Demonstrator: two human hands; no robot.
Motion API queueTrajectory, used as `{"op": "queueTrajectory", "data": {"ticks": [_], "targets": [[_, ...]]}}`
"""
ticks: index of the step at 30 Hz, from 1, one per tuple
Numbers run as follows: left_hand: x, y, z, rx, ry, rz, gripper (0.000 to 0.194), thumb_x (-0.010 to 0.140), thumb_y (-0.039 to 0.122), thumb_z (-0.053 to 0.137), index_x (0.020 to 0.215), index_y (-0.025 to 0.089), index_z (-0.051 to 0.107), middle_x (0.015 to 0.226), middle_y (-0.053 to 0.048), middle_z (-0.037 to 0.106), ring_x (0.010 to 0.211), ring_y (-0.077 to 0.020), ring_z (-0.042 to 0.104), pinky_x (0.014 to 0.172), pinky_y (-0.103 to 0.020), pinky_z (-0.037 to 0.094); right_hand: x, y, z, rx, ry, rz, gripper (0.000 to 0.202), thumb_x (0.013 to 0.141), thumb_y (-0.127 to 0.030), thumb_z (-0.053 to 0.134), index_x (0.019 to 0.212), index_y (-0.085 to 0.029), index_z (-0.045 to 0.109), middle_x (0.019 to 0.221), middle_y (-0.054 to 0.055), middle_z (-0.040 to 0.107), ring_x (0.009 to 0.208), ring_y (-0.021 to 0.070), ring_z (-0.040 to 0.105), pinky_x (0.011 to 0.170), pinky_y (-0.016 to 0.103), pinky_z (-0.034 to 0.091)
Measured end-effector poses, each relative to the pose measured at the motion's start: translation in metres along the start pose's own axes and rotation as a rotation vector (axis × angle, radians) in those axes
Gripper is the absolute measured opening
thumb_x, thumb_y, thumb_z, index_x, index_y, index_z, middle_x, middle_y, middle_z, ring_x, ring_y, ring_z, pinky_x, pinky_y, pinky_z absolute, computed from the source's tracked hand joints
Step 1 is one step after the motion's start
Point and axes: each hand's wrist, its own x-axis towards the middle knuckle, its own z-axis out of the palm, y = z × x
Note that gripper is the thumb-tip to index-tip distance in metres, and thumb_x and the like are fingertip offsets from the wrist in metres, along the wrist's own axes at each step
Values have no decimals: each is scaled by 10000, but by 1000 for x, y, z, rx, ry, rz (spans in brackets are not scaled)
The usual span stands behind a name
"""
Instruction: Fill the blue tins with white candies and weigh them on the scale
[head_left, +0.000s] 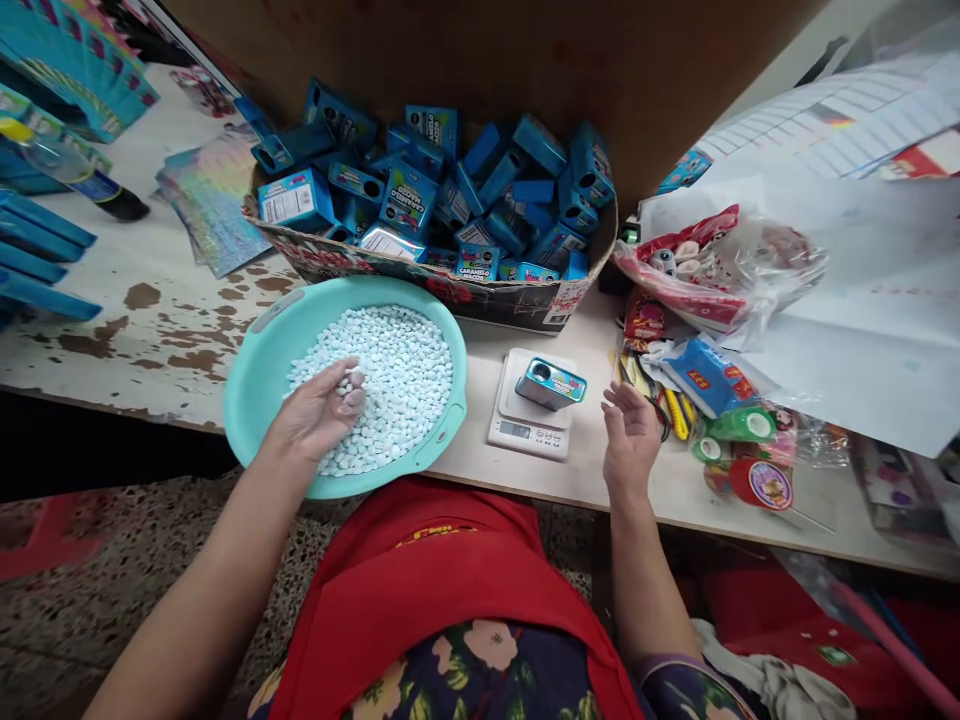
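Note:
My left hand (321, 412) is over the turquoise basin (251, 400), palm up, with its fingers curled round a few small white candies (349, 380). Loose white candies (397, 390) cover much of the basin's bottom. To the right of the basin, a small white kitchen scale (529, 440) bears one blue candy box (555, 384) with a round hole in its top. The scale's display is lit, though its digits are hard to read. Just right of that box my right hand (631, 430) is held apart from it, palm up, fingers loosely bent and holding nothing.
Behind the basin stands a large carton (450, 290) full of blue candy boxes (409, 200). Green tape rolls (746, 425), a yellow-handled cutter (679, 412), a round red lollipop (765, 485) and an open candy bag (697, 265) lie right. A bottle (75, 170) and shiny sheets (214, 195) are left.

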Motion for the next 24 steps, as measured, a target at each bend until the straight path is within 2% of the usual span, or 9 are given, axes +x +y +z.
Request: {"op": "queueTrajectory", "data": {"ticks": [2, 5, 8, 11, 14, 17, 21, 24], "targets": [[0, 1, -1, 15, -4, -17, 234, 971, 111, 412, 891, 110, 632, 656, -14, 559, 457, -60, 482, 370, -131, 388, -7, 4, -13, -20, 82, 44, 412, 798, -429, 747, 1126, -198, 654, 1133, 102, 708, 1023, 216, 683, 953, 436, 530], [0, 0, 3, 61, 8, -9, 223, 940, 56, 426, 929, 92, 646, 691, -26, 580, 509, -67, 532, 417, -133, 439, -20, 10, -23, -67, 148, 120, 395, 768, -434, 772, 1055, -180, 677, 1047, 94, 733, 984, 212, 691, 958, 447, 532], [3, -4, 7, 124, 8, 19, 241, 888, -6, 455, 980, 81, 660, 737, -35, 606, 554, -72, 569, 472, -141, 487, -30, 15, -28, -92, 163, 152, 404, 749, -438, 783, 1034, -170, 683, 1021, 101, 745, 964, 216, 696, 950, 456, 540], [4, -5, 7, 195, -53, 42, 214, 830, -9, 540, 961, 104, 666, 744, -36, 613, 556, -78, 568, 456, -140, 467, -35, 18, -30, -105, 157, 158, 402, 747, -443, 780, 1024, -167, 686, 1007, 104, 750, 954, 219, 701, 941, 459, 549], [3, -4, 6, 318, -119, 70, 142, 774, 58, 665, 902, 118, 670, 716, -35, 605, 524, -75, 533, 400, -125, 383, -37, 19, -29, -108, 139, 162, 396, 746, -439, 782, 1017, -165, 690, 994, 105, 754, 945, 222, 704, 934, 458, 554], [2, -1, 8, 441, -155, 65, 214, 720, 134, 763, 922, 110, 695, 726, -39, 600, 513, -61, 496, 388, -121, 326, -35, 18, -27, -99, 124, 167, 390, 746, -433, 786, 1017, -167, 693, 992, 108, 755, 945, 222, 705, 934, 461, 554], [1, 1, 12, 581, -192, 43, 208, 715, 249, 783, 865, 126, 708, 694, -31, 572, 483, -65, 432, 389, -155, 284, -36, 20, -25, -87, 112, 179, 393, 745, -435, 786, 1018, -169, 691, 990, 108, 754, 947, 225, 704, 939, 473, 551], [1, 1, 14, 860, -233, 222, 155, 759, 326, 751, 786, 176, 723, 696, -51, 606, 568, -127, 492, 491, -199, 389, -38, 23, -25, -79, 102, 192, 391, 744, -433, 787, 1015, -168, 689, 987, 109, 752, 944, 230, 705, 939, 480, 549]]}}
